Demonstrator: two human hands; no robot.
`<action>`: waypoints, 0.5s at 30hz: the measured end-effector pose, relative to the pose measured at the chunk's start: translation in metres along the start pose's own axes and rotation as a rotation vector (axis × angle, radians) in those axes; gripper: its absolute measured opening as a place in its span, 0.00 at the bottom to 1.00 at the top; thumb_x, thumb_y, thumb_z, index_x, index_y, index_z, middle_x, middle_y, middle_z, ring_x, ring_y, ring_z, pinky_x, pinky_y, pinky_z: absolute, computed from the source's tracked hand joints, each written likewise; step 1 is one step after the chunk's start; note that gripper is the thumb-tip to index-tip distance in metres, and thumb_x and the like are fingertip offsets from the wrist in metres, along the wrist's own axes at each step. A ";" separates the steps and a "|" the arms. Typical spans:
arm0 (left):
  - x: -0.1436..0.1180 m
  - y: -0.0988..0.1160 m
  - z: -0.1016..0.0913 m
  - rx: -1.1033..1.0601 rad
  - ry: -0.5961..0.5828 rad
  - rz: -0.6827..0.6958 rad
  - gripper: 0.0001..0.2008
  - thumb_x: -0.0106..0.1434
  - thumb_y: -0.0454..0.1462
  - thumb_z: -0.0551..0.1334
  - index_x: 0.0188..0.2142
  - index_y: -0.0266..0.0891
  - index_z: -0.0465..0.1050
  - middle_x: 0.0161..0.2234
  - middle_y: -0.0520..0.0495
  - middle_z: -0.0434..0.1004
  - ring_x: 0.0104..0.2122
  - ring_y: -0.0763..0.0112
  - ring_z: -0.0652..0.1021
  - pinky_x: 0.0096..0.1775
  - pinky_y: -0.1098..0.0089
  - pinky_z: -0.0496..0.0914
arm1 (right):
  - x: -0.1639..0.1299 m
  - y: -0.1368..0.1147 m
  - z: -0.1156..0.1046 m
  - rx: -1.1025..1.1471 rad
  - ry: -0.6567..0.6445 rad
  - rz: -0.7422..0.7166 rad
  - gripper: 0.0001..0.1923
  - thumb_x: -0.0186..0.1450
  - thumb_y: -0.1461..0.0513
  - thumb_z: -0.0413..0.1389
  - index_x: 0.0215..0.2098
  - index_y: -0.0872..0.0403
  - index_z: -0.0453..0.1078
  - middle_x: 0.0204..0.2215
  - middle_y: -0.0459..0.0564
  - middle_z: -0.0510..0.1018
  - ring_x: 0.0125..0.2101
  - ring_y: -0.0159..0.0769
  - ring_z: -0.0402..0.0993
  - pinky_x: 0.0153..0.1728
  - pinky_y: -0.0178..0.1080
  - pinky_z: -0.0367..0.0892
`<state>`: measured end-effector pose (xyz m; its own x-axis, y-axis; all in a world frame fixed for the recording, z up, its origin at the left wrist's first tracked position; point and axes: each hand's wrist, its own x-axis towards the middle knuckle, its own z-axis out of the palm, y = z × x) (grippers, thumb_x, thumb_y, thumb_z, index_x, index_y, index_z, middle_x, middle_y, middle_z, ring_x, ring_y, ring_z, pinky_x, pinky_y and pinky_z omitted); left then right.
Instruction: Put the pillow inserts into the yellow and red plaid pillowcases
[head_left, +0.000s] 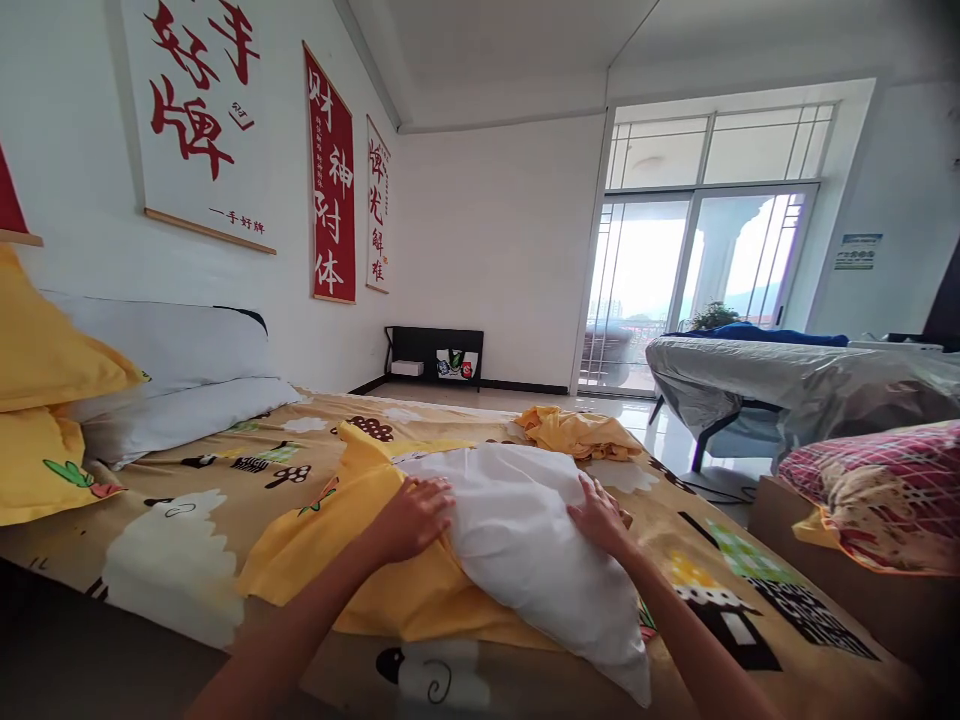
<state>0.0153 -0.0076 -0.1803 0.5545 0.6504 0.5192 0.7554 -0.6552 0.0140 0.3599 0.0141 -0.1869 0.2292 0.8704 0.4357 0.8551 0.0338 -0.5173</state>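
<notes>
A white pillow (pixel 517 530) lies in front of me on the bed, its near corner pointing toward me. Spread beneath it and out to its left is a yellow pillowcase (pixel 360 575) with a printed plant motif. My left hand (pixel 421 515) is closed at the pillow's left side, where the yellow cloth meets the white; its fingertips curl over the edge. On the pillow's right side my right hand (pixel 602 515) grips the white fabric, thumb partly hidden. How far the pillow sits inside the case cannot be made out.
Crumpled yellow cloth (pixel 585 433) lies farther back on the patterned bedsheet (pixel 172 550). White pillows (pixel 187 415) and yellow cushions (pixel 52 400) are at the left. A plaid bundle (pixel 885 490) rests on a box at right, near a plastic-covered table (pixel 795 375).
</notes>
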 end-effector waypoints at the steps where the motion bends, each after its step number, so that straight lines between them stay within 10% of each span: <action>1: 0.000 0.014 0.004 0.026 -0.063 0.131 0.12 0.66 0.42 0.57 0.48 0.47 0.72 0.54 0.49 0.73 0.55 0.62 0.71 0.57 0.61 0.60 | -0.006 -0.009 0.002 0.005 0.008 -0.033 0.28 0.61 0.58 0.52 0.59 0.57 0.65 0.58 0.61 0.70 0.61 0.55 0.60 0.58 0.60 0.55; 5: 0.003 0.042 0.016 0.174 -0.225 0.281 0.13 0.69 0.42 0.52 0.40 0.38 0.72 0.43 0.41 0.77 0.46 0.59 0.75 0.50 0.58 0.64 | -0.062 -0.034 0.009 -0.036 -0.149 -0.482 0.24 0.63 0.58 0.53 0.58 0.45 0.66 0.58 0.48 0.71 0.59 0.42 0.64 0.59 0.48 0.56; 8: 0.004 0.036 0.022 0.195 -0.289 0.208 0.17 0.69 0.45 0.53 0.37 0.36 0.75 0.37 0.40 0.79 0.41 0.57 0.78 0.48 0.56 0.65 | -0.104 -0.029 0.023 -0.250 -0.197 -0.838 0.40 0.56 0.66 0.57 0.66 0.43 0.55 0.65 0.51 0.61 0.63 0.48 0.57 0.59 0.53 0.53; 11: 0.000 0.030 0.024 0.215 -0.369 0.118 0.24 0.68 0.49 0.53 0.29 0.33 0.78 0.28 0.37 0.80 0.33 0.55 0.80 0.45 0.53 0.68 | -0.107 -0.016 0.032 -0.414 -0.121 -0.835 0.46 0.56 0.73 0.53 0.69 0.44 0.48 0.68 0.54 0.54 0.65 0.52 0.52 0.58 0.57 0.51; 15: 0.000 0.055 0.027 0.190 -0.432 0.075 0.27 0.62 0.54 0.58 0.29 0.31 0.80 0.28 0.32 0.80 0.32 0.49 0.80 0.40 0.53 0.71 | -0.060 -0.031 0.026 -0.358 -0.164 -0.671 0.34 0.60 0.76 0.45 0.62 0.50 0.65 0.56 0.55 0.72 0.56 0.48 0.65 0.53 0.51 0.55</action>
<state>0.0664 -0.0330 -0.2027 0.6739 0.7307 0.1093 0.7359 -0.6507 -0.1873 0.3072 -0.0265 -0.2167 -0.4384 0.7823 0.4425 0.8911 0.4427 0.1002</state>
